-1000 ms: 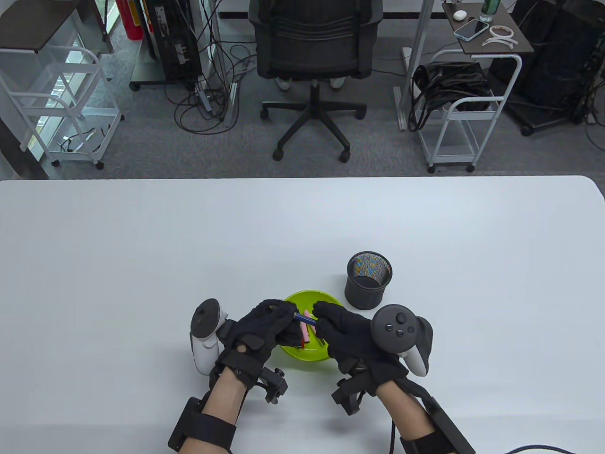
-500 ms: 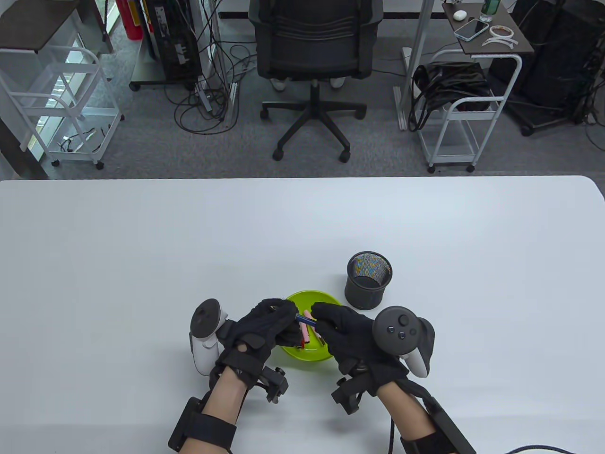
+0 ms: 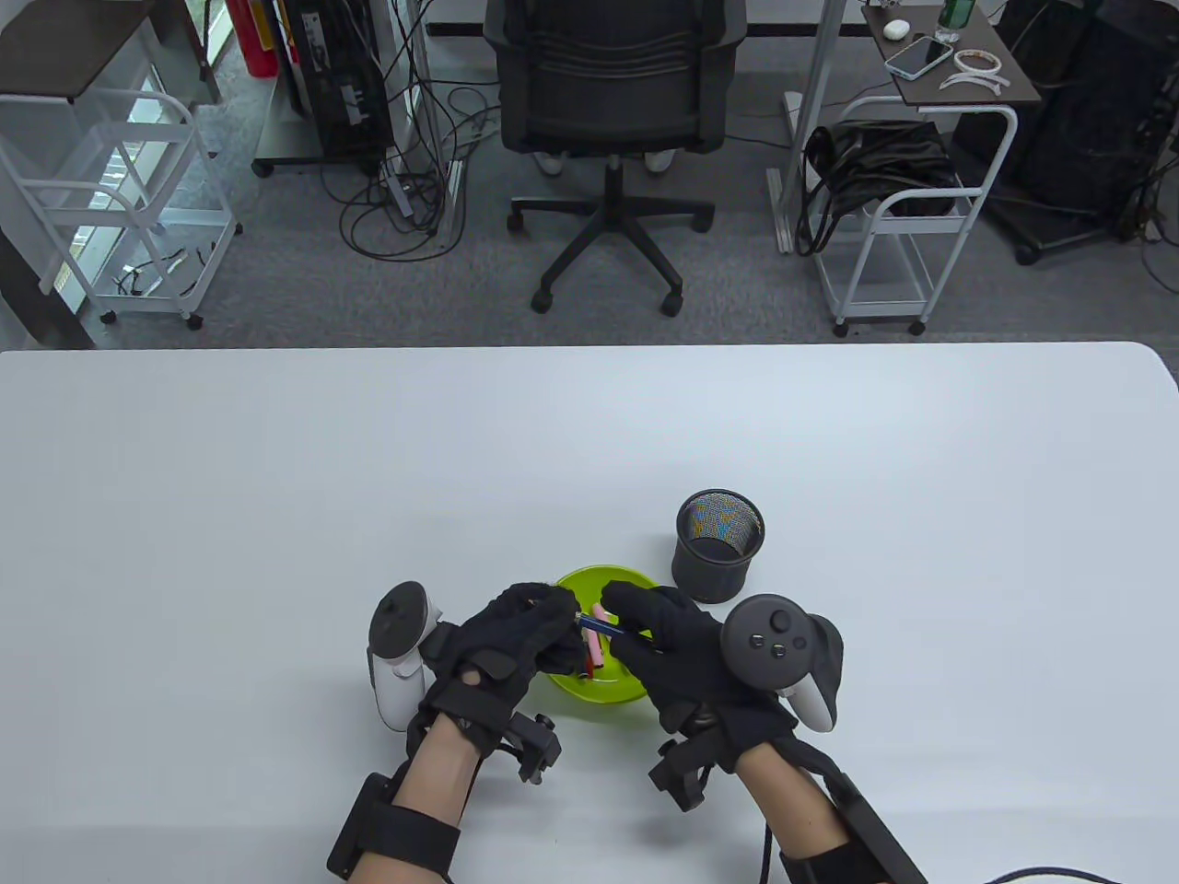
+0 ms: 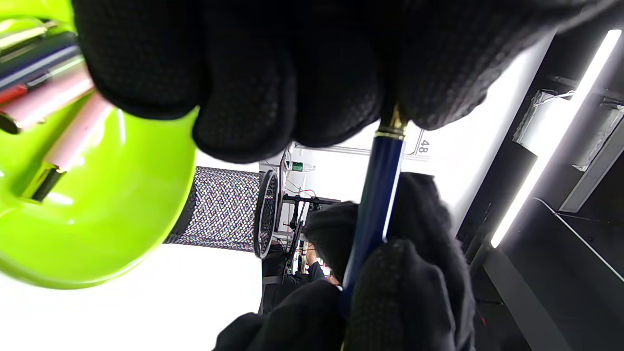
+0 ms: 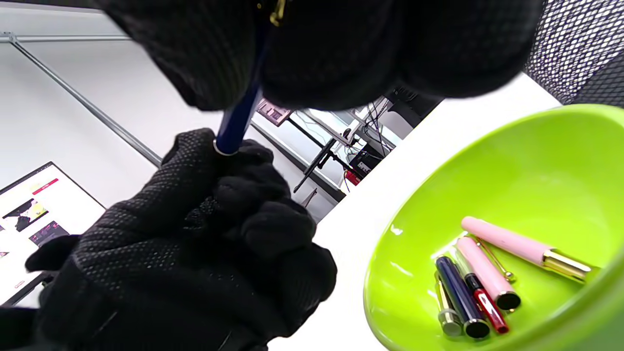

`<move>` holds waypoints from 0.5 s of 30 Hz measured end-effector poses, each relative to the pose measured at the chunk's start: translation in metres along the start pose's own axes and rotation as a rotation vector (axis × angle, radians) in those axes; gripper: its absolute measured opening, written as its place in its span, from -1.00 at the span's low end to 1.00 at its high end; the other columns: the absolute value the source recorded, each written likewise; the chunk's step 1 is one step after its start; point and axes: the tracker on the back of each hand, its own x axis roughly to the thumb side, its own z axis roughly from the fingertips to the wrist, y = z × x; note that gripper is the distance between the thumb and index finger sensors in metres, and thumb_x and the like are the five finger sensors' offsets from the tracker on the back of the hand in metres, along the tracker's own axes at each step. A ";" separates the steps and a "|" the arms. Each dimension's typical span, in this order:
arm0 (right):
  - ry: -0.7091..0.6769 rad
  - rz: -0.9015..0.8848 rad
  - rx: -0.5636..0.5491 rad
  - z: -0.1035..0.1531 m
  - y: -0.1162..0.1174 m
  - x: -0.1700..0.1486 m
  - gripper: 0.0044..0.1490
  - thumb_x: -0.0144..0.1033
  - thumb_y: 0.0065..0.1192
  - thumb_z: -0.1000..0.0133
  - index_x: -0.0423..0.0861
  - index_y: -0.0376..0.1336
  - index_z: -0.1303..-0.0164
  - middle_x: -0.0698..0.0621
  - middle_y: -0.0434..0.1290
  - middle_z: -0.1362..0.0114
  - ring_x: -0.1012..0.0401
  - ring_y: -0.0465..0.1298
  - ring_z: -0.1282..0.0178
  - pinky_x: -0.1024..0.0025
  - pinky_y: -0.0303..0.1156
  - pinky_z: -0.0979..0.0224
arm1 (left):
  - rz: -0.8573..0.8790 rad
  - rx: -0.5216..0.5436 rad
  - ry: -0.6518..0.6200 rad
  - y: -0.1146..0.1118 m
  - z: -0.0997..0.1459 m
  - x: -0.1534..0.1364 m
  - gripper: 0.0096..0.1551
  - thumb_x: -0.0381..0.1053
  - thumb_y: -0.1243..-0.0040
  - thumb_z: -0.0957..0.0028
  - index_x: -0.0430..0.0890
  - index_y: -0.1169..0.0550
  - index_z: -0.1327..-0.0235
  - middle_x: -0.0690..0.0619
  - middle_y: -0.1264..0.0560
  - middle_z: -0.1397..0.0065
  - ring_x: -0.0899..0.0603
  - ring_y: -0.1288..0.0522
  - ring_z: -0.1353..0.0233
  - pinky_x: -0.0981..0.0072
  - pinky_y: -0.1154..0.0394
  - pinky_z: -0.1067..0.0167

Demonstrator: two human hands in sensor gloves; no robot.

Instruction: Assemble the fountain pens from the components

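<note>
On the white bench (image 3: 276, 516), the left hand (image 3: 516, 635) pinches one end of a dark blue pen (image 3: 599, 625), fingers closed round the gold-ringed end. The pen runs across to the right hand (image 3: 668, 645), whose fingers wrap the other end, so it hangs between both hands just above the green bowl (image 3: 636, 580). Loose parts (image 5: 480, 282) lie in that bowl: pink pieces with gold trim, a blue one, a red one. The black mesh cup (image 3: 718, 545) stands just beyond the bowl, to the right.

The step looks like joining the two halves of the blue pen. To do it well, keep both halves in one straight line, hold one hand firm and let the other turn or push gently; a tilted start would likely bind. Working over the bowl means a slipped part should fall among the others
</note>
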 end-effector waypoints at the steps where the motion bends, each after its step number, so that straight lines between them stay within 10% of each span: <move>1: 0.011 -0.003 0.008 -0.001 0.000 -0.002 -0.34 -0.16 0.21 -0.06 -0.11 0.29 -0.38 -0.09 0.60 -0.09 0.19 0.63 0.44 0.12 0.64 0.26 | -0.007 -0.003 -0.003 0.000 0.000 0.000 -0.62 0.16 -0.32 -0.13 -0.01 -0.57 -0.08 0.01 -0.63 -0.06 -0.12 -0.64 -0.04 -0.11 -0.55 -0.10; 7: 0.018 -0.005 0.040 -0.001 0.000 -0.003 -0.24 -0.07 0.39 0.01 0.01 0.26 -0.43 -0.11 0.36 -0.37 0.19 0.59 0.27 0.14 0.60 0.15 | 0.004 -0.004 0.000 0.000 0.000 -0.001 -0.62 0.18 -0.31 -0.14 0.01 -0.56 -0.08 0.03 -0.62 -0.07 -0.11 -0.64 -0.05 -0.09 -0.54 -0.11; 15: 0.035 -0.071 0.017 -0.002 0.001 -0.008 -0.34 -0.12 0.23 -0.06 -0.13 0.33 -0.34 -0.09 0.61 -0.05 0.18 0.64 0.46 0.12 0.64 0.28 | 0.005 -0.017 -0.005 -0.002 0.000 0.001 -0.62 0.17 -0.31 -0.14 0.01 -0.56 -0.08 0.03 -0.62 -0.07 -0.11 -0.63 -0.06 -0.09 -0.54 -0.11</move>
